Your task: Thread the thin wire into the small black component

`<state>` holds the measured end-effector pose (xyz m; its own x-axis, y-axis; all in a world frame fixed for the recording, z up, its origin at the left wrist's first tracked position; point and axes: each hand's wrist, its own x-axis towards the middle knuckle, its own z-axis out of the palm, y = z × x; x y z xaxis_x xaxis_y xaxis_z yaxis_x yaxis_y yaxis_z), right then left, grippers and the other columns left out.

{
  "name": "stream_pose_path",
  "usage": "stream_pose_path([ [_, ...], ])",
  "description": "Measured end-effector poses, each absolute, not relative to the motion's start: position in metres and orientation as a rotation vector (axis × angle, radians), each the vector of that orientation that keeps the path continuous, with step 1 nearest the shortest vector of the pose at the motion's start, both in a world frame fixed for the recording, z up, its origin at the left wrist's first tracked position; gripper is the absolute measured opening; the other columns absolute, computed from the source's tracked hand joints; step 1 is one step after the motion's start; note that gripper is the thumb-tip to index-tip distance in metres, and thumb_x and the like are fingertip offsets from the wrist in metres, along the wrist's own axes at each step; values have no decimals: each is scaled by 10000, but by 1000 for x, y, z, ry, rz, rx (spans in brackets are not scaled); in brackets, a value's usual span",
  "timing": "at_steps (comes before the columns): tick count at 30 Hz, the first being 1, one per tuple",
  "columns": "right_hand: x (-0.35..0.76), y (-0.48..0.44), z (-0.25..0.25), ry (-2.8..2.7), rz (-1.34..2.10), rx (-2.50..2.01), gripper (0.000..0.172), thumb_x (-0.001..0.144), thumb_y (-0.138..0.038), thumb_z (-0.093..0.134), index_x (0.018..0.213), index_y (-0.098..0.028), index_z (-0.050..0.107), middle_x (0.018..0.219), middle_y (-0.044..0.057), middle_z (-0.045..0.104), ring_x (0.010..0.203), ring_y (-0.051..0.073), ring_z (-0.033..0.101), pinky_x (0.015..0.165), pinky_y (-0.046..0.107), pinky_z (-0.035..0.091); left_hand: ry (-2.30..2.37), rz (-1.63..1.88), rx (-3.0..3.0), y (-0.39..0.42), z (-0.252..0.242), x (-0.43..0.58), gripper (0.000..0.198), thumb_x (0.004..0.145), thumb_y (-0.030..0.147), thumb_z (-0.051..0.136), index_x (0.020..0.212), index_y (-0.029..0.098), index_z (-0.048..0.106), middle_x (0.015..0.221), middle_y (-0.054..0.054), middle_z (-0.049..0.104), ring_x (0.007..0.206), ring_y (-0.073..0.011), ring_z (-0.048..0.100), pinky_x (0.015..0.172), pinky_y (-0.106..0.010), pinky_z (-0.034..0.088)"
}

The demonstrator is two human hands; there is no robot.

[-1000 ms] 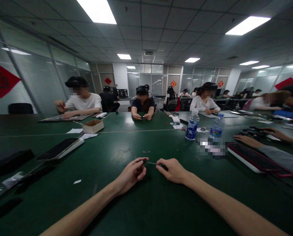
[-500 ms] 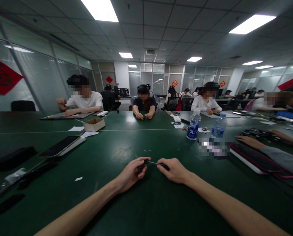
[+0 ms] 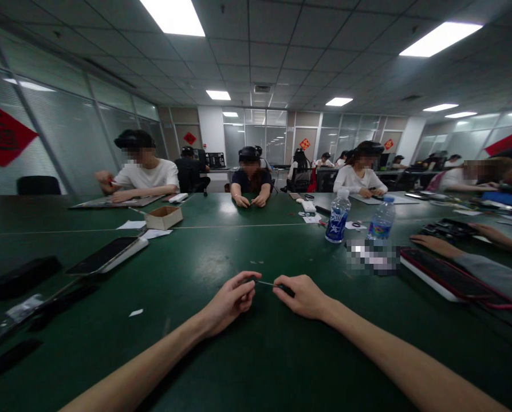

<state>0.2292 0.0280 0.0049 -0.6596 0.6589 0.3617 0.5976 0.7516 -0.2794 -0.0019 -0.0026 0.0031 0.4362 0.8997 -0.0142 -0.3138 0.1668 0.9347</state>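
While your left hand (image 3: 230,300) and right hand (image 3: 304,296) each pinch one dark end of a thin wire (image 3: 265,282) just above the green counter (image 3: 247,366), a harder pull could bend it or slip it free, and so small a piece might vanish against the dark surface.

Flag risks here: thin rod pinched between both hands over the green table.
1. The thin rod is held only by fingertip pinches of the left hand and right hand; it could slip or bend.
2. If dropped, its small dark ends may be hard to spot on the dark green table.
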Motion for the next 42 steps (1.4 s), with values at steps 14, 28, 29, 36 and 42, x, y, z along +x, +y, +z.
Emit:
stream_pose_path([
  [14, 229, 27, 7, -2518, 235, -950, 289, 933, -396, 406, 1056, -202, 582, 786, 14, 638, 637, 115, 560, 620, 228, 396, 657, 954, 1029, -1, -1, -4, 394, 897, 494, 358, 1109, 198, 508, 598, 45, 362, 463, -53, 281, 469, -210, 169],
  [28, 229, 29, 5, -2520, 200, -954, 285, 927, -392, 419, 1056, -199, 585, 759, 15, 641, 629, 119, 561, 626, 231, 393, 638, 975, 1010, 0, 2, -2, 298, 871, 327, 448, 1090, 152, 548, 686, 9, 444, 480, -58, 352, 484, -216, 245],
  [29, 229, 29, 4, -2520, 202, -952, 286, 927, -392, 417, 1057, -200, 584, 758, 14, 641, 627, 118, 560, 625, 230, 393, 635, 978, 1009, 0, 2, -2, 299, 870, 322, 449, 1095, 152, 547, 689, 6, 450, 483, -60, 360, 485, -217, 252],
  [36, 229, 29, 4, -2519, 200, -947, 283, 926, -390, 421, 1053, -199, 589, 750, 12, 637, 620, 114, 557, 619, 225, 392, 651, 995, 1015, -3, 2, 0, 322, 881, 386, 434, 1058, 151, 564, 747, -23, 499, 532, -82, 436, 508, -228, 308],
  [42, 229, 29, 4, -2517, 198, -956, 286, 929, -393, 416, 1054, -203, 590, 738, 6, 632, 606, 112, 550, 607, 224, 387, 646, 996, 1016, 1, -2, -2, 295, 870, 330, 462, 1088, 151, 550, 823, -54, 547, 639, -124, 528, 562, -245, 364],
])
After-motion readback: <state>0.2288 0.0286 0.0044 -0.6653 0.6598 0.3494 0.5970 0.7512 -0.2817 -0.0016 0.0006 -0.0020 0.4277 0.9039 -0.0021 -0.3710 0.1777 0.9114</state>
